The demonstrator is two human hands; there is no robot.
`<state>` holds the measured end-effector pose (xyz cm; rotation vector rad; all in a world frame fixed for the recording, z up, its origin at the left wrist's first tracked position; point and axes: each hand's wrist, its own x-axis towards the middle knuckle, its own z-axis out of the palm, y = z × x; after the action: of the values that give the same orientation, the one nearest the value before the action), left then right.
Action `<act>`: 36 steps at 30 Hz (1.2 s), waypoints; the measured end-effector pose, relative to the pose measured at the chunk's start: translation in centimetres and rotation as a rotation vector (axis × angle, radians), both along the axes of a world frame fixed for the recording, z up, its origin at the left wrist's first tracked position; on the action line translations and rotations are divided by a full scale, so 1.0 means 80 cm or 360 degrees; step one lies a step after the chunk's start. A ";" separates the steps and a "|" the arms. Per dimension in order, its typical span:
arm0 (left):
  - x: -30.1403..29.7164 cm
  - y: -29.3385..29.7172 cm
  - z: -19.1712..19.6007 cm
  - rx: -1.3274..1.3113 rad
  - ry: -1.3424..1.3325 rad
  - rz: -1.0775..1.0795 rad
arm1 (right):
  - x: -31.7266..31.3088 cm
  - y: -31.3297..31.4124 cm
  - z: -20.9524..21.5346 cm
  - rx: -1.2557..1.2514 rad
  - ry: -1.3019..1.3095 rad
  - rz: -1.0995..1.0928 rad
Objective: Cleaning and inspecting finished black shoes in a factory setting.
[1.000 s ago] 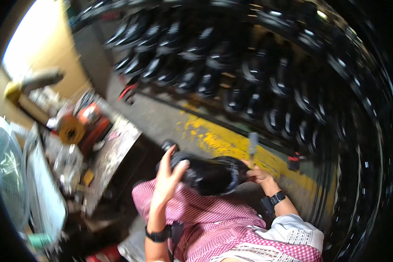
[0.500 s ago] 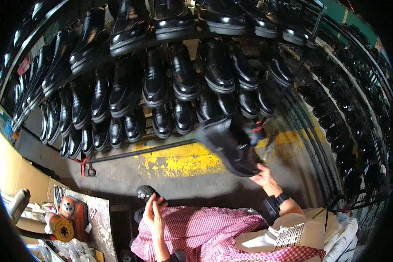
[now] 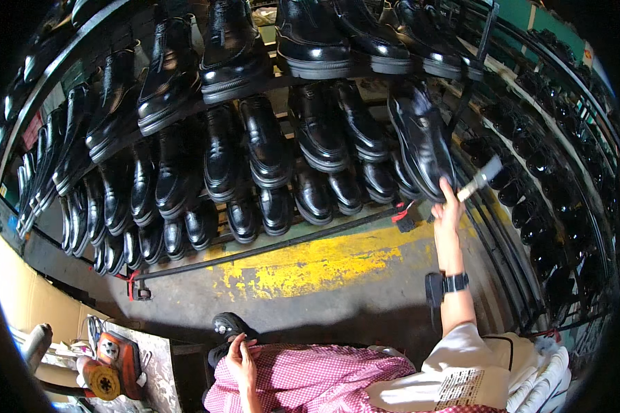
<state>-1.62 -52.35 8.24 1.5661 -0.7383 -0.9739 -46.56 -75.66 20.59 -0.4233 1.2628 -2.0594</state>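
Observation:
My right hand [image 3: 448,206] is raised to the shoe rack and grips the heel of a glossy black shoe [image 3: 420,138], which is up against the middle shelf. The same hand also holds a small brush [image 3: 482,177] with a pale handle that sticks out to the right. A black watch [image 3: 455,282] is on that wrist. My left hand [image 3: 241,358] rests low on the pink checked apron [image 3: 310,378] over my lap, fingers loose and holding nothing. Just above it is a black round knob-like object [image 3: 227,325].
A tall dark metal rack [image 3: 269,241] holds several rows of black shoes across the whole upper view. Below it is a concrete floor with worn yellow paint [image 3: 310,265]. An orange tool [image 3: 110,365] lies on a bench at lower left; white material is stacked at lower right [image 3: 544,385].
My right hand has lifted the black shoe from my lap up to the rack. My left hand let go of the shoe and dropped onto the apron. The view tilted upward.

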 end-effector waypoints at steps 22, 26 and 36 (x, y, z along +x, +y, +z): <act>0.002 0.020 -0.003 -0.0047 -0.0056 0.0117 | 0.115 -0.131 0.017 0.0352 0.0624 0.0268; -0.014 0.013 0.005 0.0002 -0.0058 0.0114 | 0.080 -0.153 0.023 0.0367 -0.0055 0.0524; -0.004 0.020 0.010 -0.0015 -0.0550 0.0120 | 0.070 0.056 -0.113 0.0015 -0.0033 0.0310</act>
<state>-1.94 -50.75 9.08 1.7634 -0.9121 -0.6495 -40.97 -71.15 11.59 -0.4989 1.1703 -1.8891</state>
